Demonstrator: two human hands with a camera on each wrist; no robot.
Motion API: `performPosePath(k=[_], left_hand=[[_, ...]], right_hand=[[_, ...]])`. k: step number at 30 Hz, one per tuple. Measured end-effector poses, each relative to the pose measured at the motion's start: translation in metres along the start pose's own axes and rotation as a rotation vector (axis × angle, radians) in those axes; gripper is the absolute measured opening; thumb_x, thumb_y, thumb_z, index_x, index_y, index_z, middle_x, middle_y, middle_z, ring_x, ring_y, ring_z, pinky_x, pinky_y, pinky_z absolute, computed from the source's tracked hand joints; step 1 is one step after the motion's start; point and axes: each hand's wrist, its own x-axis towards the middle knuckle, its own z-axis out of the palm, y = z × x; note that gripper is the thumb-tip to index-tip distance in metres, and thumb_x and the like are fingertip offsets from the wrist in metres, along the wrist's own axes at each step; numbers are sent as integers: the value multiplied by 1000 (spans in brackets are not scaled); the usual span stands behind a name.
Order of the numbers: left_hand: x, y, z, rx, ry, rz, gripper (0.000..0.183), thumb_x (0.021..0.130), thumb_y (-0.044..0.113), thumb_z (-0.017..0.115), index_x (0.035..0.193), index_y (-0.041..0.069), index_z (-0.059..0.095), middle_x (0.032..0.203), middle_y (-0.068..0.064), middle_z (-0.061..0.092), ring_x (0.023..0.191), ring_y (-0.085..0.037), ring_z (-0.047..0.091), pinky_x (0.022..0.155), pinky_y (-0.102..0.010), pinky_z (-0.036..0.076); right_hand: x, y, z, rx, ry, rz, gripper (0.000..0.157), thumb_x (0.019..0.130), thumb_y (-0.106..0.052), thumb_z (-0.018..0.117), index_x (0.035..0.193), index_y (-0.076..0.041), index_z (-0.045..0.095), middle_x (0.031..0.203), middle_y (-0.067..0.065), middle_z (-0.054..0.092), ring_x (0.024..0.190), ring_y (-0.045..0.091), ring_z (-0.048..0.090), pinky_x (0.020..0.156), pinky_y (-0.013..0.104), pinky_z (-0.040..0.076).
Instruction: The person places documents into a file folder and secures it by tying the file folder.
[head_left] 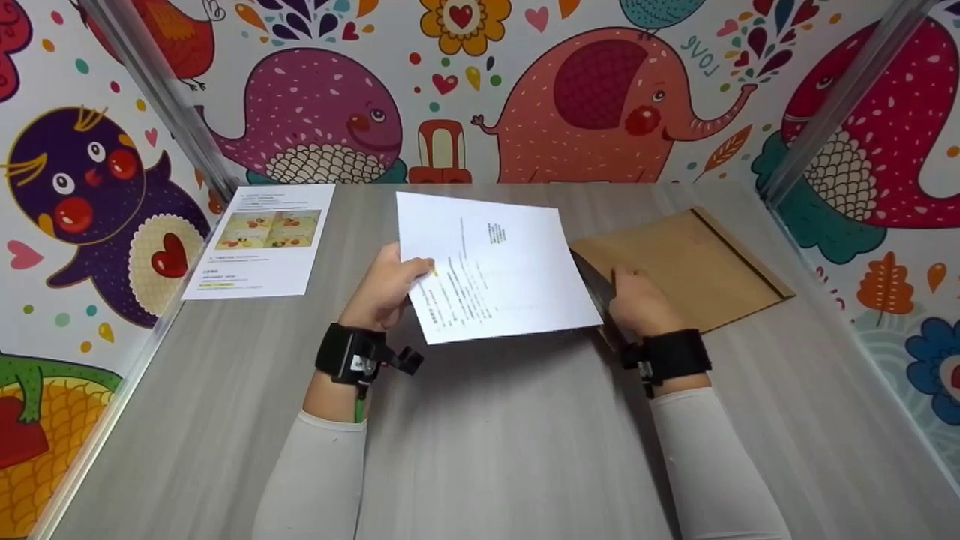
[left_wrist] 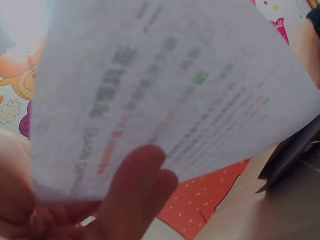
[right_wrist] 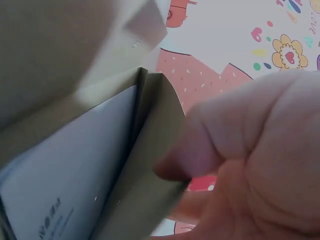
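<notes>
Left of a brown envelope (head_left: 697,270), a printed sheet (head_left: 510,277) is pinched by the left hand (head_left: 382,289). The envelope, with paper (right_wrist: 65,160) inside, is pinched by the right hand (head_left: 643,301).

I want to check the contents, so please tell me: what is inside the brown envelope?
A white printed sheet shows inside the brown envelope, whose edge the right hand pinches. The sheet's deeper part and anything behind it are covered.

The paper (head_left: 517,274) is white with dark print, the envelope (head_left: 694,266) brown, the table (head_left: 495,450) streaked grey, the wall (head_left: 480,97) multicoloured cartoon-patterned.
</notes>
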Motion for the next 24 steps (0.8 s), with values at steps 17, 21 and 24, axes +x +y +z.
performPosePath(k=[17,21,24], left_hand=[[8,-17,9,48,-106,-56,39,104,0,45,141,-10,52,119,-22,73,96,-22,79,79,-30,66],[9,-20,16,36,-93,-41,40,103,-1,44,141,-10,53,124,-24,72,98,-23,78,79,-29,65],[11,-22,21,20,-82,-27,41,102,-3,43,140,-11,54,125,-26,71,97,-23,78,78,-28,65]], right_hand=[[-8,4,-12,24,72,-10,59,104,-6,32,159,15,28,159,41,37,148,56,38,124,63,36],[-9,3,-14,34,70,-2,59,104,-6,30,160,13,29,162,38,37,150,54,37,124,62,36],[-10,0,-15,56,62,17,59,104,-6,29,160,12,30,162,37,38,148,51,42,123,61,38]])
